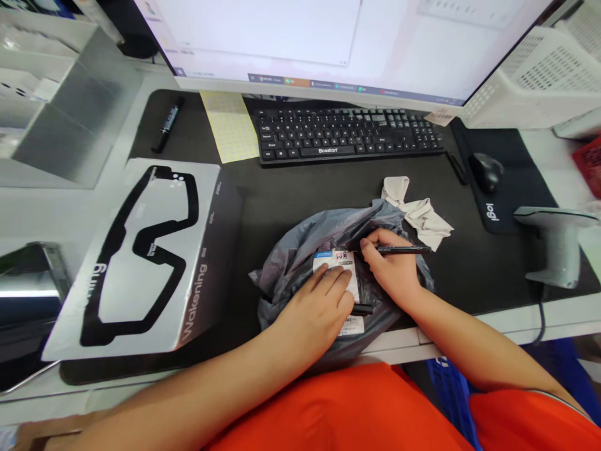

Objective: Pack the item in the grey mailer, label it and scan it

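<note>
A white desk [498, 321] carries a black mat [291, 188], a bright monitor [328, 44] and white baskets [539, 69].

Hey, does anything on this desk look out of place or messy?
Minor only: a crumpled cloth lies loose behind the grey bag, and the big glasses box sits skewed to the keyboard. The right hand holds a pen at the bag's label; nothing looks spilled or damaged.
</note>
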### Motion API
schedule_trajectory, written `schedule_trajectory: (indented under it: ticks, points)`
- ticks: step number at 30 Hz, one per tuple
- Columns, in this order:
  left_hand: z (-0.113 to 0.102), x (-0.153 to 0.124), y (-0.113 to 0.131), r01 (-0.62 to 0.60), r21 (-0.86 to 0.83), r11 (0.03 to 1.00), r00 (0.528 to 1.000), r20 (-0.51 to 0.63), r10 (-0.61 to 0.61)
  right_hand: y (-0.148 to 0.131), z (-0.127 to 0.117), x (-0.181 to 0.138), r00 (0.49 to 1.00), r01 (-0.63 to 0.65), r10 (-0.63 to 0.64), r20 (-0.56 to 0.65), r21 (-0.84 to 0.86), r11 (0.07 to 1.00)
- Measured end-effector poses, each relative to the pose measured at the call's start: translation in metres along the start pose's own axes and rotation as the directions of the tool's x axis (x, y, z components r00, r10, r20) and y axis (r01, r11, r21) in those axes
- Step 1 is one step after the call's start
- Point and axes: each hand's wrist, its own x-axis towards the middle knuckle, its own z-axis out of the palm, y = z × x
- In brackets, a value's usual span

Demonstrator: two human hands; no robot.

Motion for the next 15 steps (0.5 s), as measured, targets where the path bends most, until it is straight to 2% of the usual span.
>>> schedule_trajectory:
  ticks: [5, 10, 15]
  points:
    - [-0.0002, 0.0003, 0.0004, -0.002, 0.003, 1.000, 1.000, 0.000, 0.002, 0.0009, -0.0007, 0.0003, 1.000, -0.009, 0.008, 0.023, 0.018, 1.000]
    - [-0.0004, 0.0000, 0.0001, -0.002, 0.007, 1.000, 1.000, 0.002, 0.002, 0.0020, -0.0001, 0.0004, 1.000, -0.002, 0.002, -0.009, 0.025, 1.000]
    - [-0.0014, 0.0007, 0.0001, 0.000, 0.007, 1.000, 1.000, -0.002, 0.000, 0.0019, -0.0012, 0.0002, 0.999, 0.019, -0.020, 0.039, 0.033, 0.999]
